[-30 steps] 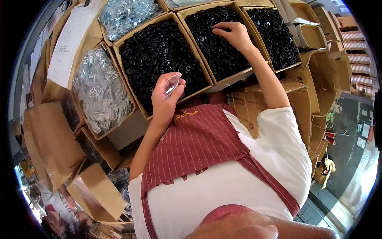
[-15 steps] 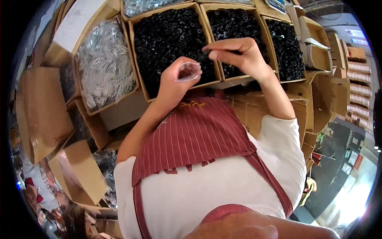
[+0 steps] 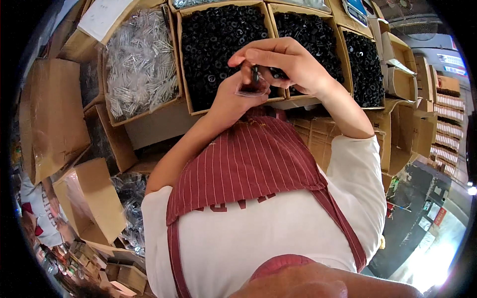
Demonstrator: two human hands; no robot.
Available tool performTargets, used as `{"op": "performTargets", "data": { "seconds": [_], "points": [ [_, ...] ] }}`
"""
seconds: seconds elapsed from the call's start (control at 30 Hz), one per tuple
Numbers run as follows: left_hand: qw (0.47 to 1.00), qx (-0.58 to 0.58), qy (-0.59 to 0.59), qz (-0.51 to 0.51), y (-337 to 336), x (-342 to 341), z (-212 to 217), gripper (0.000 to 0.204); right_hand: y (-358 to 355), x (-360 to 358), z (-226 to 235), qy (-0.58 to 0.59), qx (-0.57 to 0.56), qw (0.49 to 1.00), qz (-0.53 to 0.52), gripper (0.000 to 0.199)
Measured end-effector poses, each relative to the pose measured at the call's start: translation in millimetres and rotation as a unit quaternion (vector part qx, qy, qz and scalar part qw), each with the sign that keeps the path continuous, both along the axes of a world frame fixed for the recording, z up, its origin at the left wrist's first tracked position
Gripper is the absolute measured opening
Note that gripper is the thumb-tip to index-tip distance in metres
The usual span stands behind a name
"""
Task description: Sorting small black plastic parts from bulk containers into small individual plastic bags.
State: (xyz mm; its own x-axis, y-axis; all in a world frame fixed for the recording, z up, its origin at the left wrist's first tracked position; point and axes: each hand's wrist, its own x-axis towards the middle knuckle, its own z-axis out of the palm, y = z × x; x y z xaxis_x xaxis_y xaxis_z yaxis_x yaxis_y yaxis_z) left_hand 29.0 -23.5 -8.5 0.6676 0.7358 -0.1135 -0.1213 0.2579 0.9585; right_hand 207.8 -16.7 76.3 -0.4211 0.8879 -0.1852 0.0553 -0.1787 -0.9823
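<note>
My left hand (image 3: 229, 98) is closed around a small clear plastic bag (image 3: 252, 93), its mouth held open toward my right hand. Fingers bent, my right hand (image 3: 295, 64) is at the bag's mouth with small black parts (image 3: 255, 74) at its fingertips; their exact kind is partly hidden by the fingers. Both hands are above the front edge of a cardboard box full of black ring-like pieces (image 3: 218, 39). To the right, a second box holds more black pieces (image 3: 310, 42), and a third has small black rings (image 3: 361, 64).
Left of the black rings, a carton holds clear bags of slim, silvery pieces (image 3: 141, 64). A blue-and-white device (image 3: 355, 10) lies at the back right. Empty cartons (image 3: 54, 119) flank my left side, and stacked boxes (image 3: 447, 124) stand far right. Another person's white sleeve (image 3: 42, 213) shows lower left.
My right hand has come left and inward to the bag's mouth, bringing black parts with it. My left hand has shifted slightly right, still holding the bag. The view has shifted a little.
</note>
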Motion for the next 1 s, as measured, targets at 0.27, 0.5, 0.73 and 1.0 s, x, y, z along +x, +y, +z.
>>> {"op": "performTargets", "data": {
  "seconds": [0.27, 0.5, 0.73, 1.0],
  "points": [
    [0.998, 0.043, -0.007, 0.037, 6, -5, -4, 0.031, 9, -7, 12, 0.015, -0.002, 1.000, 0.021, 0.041],
    [0.997, 0.016, -0.005, 0.075, 4, -7, 0, 0.024, 18, -1, -4, 0.210, -0.064, 0.970, 0.105, 0.056],
    [0.997, 0.045, 0.011, 0.055, 4, -11, 0, 0.030, 7, -14, 19, -0.024, 0.028, 0.995, 0.090, 0.084],
    [0.992, 0.066, -0.026, 0.101, 1, -8, -10, 0.040, 10, -15, -5, -0.127, 0.344, 0.926, 0.087, 0.089]
  ]
}}
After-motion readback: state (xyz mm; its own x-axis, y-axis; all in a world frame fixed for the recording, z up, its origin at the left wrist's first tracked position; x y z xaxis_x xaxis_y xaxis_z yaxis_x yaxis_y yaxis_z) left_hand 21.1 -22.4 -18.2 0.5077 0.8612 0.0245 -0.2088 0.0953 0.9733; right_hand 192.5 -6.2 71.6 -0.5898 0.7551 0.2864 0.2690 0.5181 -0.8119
